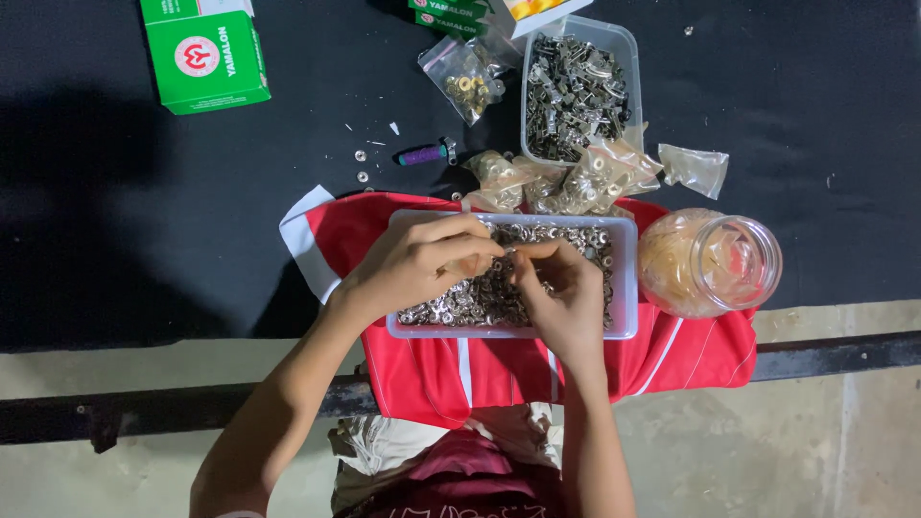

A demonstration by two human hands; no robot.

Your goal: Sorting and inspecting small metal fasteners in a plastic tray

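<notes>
Rings, small, metal, loose in a clear tray (625, 278) on red cloth (422, 369) over the desk (115, 211). Left hand (408, 269) and right hand (561, 293) meet fingertip to fingertip above the heap, each grip pinched on what seems one ring (508, 252); too small to confirm. Judged light, hard, slippery: pinch by the rim. Glass jar (710, 261) just right of the grip.

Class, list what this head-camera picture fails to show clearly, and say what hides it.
1. What the left hand and right hand pinch: too small, fingers cover it.
2. Part of the tray of metal rings: hidden under both hands.
3. Green box: top cut off by the frame edge.
</notes>
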